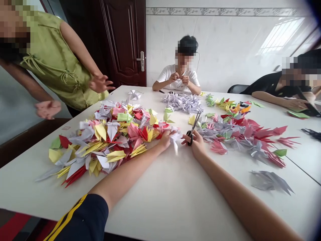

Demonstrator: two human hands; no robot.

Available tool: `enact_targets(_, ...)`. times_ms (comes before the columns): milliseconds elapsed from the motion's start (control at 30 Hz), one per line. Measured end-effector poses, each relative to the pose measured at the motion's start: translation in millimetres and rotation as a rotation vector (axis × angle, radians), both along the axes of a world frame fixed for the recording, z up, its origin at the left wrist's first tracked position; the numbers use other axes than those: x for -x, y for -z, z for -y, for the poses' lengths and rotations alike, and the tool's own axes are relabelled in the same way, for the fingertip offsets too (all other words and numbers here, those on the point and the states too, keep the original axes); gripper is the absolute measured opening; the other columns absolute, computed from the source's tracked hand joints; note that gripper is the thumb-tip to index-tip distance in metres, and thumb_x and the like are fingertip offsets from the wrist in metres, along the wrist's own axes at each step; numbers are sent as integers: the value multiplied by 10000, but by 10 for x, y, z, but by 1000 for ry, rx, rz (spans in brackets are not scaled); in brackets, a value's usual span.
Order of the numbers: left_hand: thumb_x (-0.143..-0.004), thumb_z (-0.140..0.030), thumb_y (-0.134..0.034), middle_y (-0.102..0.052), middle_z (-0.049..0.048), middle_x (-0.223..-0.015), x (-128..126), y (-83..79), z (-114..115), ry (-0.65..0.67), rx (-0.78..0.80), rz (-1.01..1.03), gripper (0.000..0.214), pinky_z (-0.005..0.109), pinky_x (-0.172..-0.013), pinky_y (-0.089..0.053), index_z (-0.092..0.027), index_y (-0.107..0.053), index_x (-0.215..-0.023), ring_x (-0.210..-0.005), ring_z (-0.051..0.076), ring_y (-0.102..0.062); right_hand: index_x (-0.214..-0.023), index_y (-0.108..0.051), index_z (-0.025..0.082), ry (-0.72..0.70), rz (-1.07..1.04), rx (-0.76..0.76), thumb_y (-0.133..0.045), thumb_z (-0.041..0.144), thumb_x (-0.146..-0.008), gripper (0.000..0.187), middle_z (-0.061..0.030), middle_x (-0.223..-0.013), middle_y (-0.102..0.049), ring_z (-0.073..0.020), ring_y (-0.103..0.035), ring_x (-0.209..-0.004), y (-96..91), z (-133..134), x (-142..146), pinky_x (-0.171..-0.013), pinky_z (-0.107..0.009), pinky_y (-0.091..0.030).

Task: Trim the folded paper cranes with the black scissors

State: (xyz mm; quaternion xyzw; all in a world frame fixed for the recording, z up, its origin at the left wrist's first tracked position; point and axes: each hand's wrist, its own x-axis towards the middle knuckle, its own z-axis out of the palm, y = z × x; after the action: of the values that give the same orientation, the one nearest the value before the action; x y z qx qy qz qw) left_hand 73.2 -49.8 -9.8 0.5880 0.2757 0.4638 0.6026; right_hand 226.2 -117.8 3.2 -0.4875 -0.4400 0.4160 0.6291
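My left hand pinches a small white folded paper piece over the middle of the white table. My right hand grips black-handled scissors, blades pointing up and away, right next to the paper. A big heap of coloured folded paper shapes lies just left of my left hand. Another spread of red, pink and grey folded pieces lies to the right of my right hand.
A person in a green top stands at the left with both hands out. Across the table a person in white folds paper behind a white paper pile. Another person in black sits far right. Grey folded pieces lie near right.
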Motion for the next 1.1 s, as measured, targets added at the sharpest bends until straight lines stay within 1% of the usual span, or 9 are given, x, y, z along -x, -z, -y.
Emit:
enact_targets(100,-793,-594,-688,-573,9,-692,6,-30,27,23,24,-9,450,292,-707,-462,-150,-680,-872,-678,139,-514,-751,-511,219,13,-10,-14,-892,424,-587,462,43,-646,-638,-120,-594,-489,-14,1,5,-454,-226,-406)
enact_targets(267,-741,-658,-695,-569,12,-752,6,-75,58,69,40,22,544,277,-730,-444,-145,-686,-920,-736,139,-513,-737,-484,220,37,-3,-1,-929,431,-506,544,36,-667,-645,-136,-615,-493,-32,-16,3,-421,-224,-406)
enact_targets(433,-733,-713,-662,-485,-17,-668,35,-126,68,48,-72,-83,606,259,-663,-360,-137,-707,-915,-660,124,-415,-749,-461,226,58,18,-56,-923,407,-525,545,22,-763,-685,-137,-628,-519,-40,-3,19,-411,-226,-422)
enact_targets(533,-740,-726,-652,-451,-27,-637,49,-133,71,39,-119,-101,628,254,-653,-346,-138,-721,-950,-649,125,-399,-742,-462,226,50,32,-29,-926,372,-504,542,25,-762,-684,-125,-609,-514,-42,5,36,-420,-227,-434)
enact_targets(633,-748,-731,-649,-499,-20,-673,46,-111,74,67,-54,-58,675,244,-646,-377,-149,-720,-1084,-648,119,-426,-722,-456,226,42,14,16,-929,347,-459,555,41,-723,-671,-87,-533,-464,-40,2,44,-403,-216,-413)
enact_targets(733,-767,-705,-653,-603,15,-804,40,-94,85,121,73,30,692,245,-717,-451,-177,-690,-1212,-741,127,-531,-707,-455,222,29,-28,33,-927,321,-433,554,49,-678,-665,-70,-489,-456,-28,-11,31,-402,-195,-379)
enact_targets(800,-769,-676,-670,-637,33,-848,42,-99,95,133,125,66,681,256,-759,-477,-175,-687,-1231,-798,138,-576,-709,-469,219,33,-45,39,-922,299,-433,537,48,-663,-665,-72,-489,-468,-14,-21,14,-412,-191,-381)
enact_targets(933,-749,-659,-691,-664,54,-862,45,-121,102,108,155,81,657,278,-758,-497,-150,-712,-1163,-828,162,-615,-725,-492,222,40,-80,45,-905,270,-451,498,52,-664,-664,-87,-512,-472,7,-34,-14,-422,-210,-418)
enact_targets(1100,-722,-634,-727,-680,65,-841,28,-117,82,7,145,58,573,316,-740,-525,-132,-713,-998,-849,210,-645,-735,-500,229,10,-91,38,-888,264,-477,467,51,-678,-661,-118,-573,-479,13,-35,-31,-417,-227,-437)
